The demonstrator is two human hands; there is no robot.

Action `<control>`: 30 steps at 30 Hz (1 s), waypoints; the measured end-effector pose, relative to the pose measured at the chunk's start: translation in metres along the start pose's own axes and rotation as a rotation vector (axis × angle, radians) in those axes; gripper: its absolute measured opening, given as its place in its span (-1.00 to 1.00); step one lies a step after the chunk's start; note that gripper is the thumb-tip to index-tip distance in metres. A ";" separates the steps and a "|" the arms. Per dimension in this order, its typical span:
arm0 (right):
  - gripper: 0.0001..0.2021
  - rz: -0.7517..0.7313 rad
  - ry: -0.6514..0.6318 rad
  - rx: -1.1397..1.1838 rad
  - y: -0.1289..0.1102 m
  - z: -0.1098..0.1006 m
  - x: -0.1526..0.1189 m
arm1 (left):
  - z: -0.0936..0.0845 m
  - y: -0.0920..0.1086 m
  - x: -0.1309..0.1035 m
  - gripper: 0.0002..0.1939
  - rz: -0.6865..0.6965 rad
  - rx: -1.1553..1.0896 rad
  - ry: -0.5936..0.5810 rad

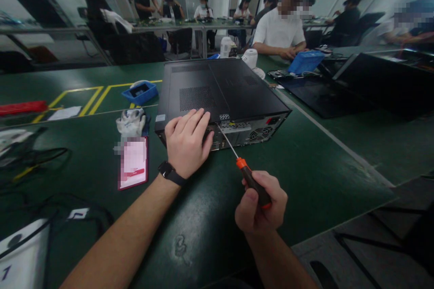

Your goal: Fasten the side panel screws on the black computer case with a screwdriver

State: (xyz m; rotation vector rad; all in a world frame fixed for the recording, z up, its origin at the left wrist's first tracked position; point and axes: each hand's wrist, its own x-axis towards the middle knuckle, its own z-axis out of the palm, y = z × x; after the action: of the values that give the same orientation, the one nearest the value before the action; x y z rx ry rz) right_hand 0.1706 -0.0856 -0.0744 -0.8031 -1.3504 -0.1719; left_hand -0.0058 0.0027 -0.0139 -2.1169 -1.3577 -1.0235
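Both forward: my left hand (188, 140) rests fingers-out on case (227, 86), part-masking rear panel (237, 137); right hand (259, 217) wraps screwdriver (248, 176). Blue tray (149, 99) upper left.

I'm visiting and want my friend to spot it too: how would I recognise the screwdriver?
Start at the big black computer case on the green table. The left hand lies over its near edge; lower right of it, the right hand holds the screwdriver. Its thin metal shaft and dark handle with bright orange ends set it apart from the black case.

The right hand (261, 217) holds 1 screwdriver (250, 177) at a computer case (233, 88).
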 end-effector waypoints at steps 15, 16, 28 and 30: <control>-0.63 -0.009 -0.018 0.018 -0.003 0.001 0.009 | 0.001 0.000 0.000 -0.54 -0.010 -0.018 -0.003; -0.64 -0.012 -0.019 0.007 -0.004 0.001 0.010 | 0.001 0.000 0.000 -0.54 -0.006 -0.013 -0.001; -0.68 0.017 -0.009 0.025 -0.002 0.001 0.004 | 0.001 0.000 0.000 -0.54 0.000 0.016 -0.005; -0.66 0.004 -0.014 0.029 -0.003 0.002 0.007 | 0.001 0.000 0.000 -0.54 0.000 0.012 -0.005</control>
State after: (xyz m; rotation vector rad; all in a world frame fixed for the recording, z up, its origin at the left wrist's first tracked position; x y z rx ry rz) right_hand 0.1690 -0.0842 -0.0668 -0.7833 -1.3616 -0.1434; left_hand -0.0056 0.0031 -0.0147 -2.1119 -1.3629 -1.0083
